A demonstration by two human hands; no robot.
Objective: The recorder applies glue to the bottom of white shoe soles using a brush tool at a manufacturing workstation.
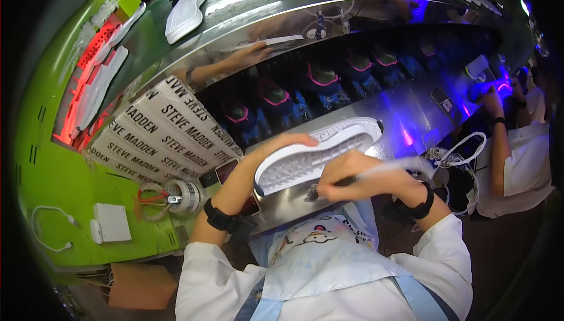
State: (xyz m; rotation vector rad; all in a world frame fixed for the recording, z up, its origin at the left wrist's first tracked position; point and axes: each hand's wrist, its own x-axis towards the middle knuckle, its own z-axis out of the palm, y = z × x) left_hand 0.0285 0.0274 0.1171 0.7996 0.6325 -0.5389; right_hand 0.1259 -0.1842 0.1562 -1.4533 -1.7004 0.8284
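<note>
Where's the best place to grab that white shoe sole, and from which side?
Grip the sole across its narrower waist, coming from the near long edge. It lies tilted, tread up, and the left hand already holds the heel end, while the right hand works a brush over the middle.

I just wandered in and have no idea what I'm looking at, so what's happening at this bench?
A person in a white shirt and pale blue apron holds a white shoe sole tread-up in the left hand, above a shiny metal bench. The right hand holds a slim brush-like tool against the sole's near edge. More white soles lie on the green belt behind. On the green table to the left sit scissors, a tape roll and a white charger. Another person works to the right.
</note>
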